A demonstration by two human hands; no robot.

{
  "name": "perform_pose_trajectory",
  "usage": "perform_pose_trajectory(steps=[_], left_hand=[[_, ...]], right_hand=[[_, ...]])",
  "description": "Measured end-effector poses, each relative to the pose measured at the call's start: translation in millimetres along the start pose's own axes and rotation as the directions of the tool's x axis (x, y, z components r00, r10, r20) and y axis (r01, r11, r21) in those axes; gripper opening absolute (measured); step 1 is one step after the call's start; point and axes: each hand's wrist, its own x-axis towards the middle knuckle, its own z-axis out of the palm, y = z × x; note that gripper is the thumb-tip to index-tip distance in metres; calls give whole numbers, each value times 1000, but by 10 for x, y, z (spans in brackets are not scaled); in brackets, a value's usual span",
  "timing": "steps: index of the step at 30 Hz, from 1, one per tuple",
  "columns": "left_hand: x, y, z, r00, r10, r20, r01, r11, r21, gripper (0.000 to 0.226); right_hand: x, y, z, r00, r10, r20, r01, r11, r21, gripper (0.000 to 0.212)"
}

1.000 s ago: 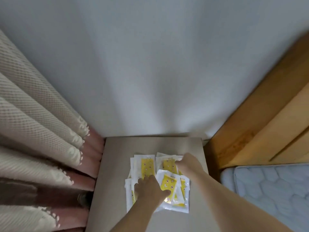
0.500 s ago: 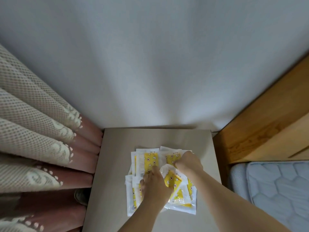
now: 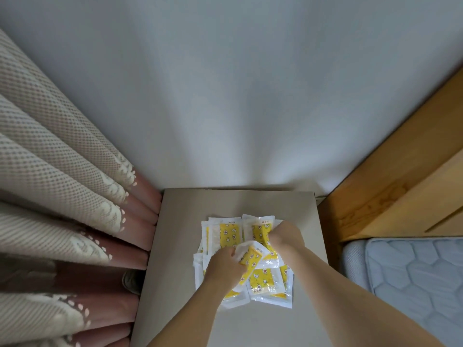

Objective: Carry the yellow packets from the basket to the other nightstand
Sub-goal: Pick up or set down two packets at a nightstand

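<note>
Packets (image 3: 229, 235) heaped on nightstand (image 3: 175, 246) | our left hand (image 3: 223, 265) pinches one packet (image 3: 250, 257) | right hand (image 3: 285, 236) fisted on heap, grip: we cannot tell

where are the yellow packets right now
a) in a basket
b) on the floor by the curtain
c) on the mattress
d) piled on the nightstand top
d: the packets lie overlapping on the nightstand, with the left hand and right hand on the pile.
</note>
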Motion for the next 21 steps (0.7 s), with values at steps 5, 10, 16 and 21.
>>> perform_pose_trajectory(steps=[5, 10, 16, 21], left_hand=[[-237, 130, -204, 996, -49, -71, 36, 985, -171, 20], [-681, 524, -553, 991, -28, -127, -9, 959, -283, 13], [-1758, 1543, -1041, 978, 85, -192, -167, 870, -464, 23], [-2782, 2305, -1237, 938, 249, -243, -346, 739, -578, 20]], right_hand=[[-229, 21, -185, 999, -22, -38, 25, 994, 104, 22], [-665, -38, -697, 995, -37, -97, 65, 950, 305, 8], [-1684, -116, -1936, 989, -4, -147, 99, 755, 648, 3], [-2520, 176, -2933, 983, 105, -150, 74, 522, 850, 27]])
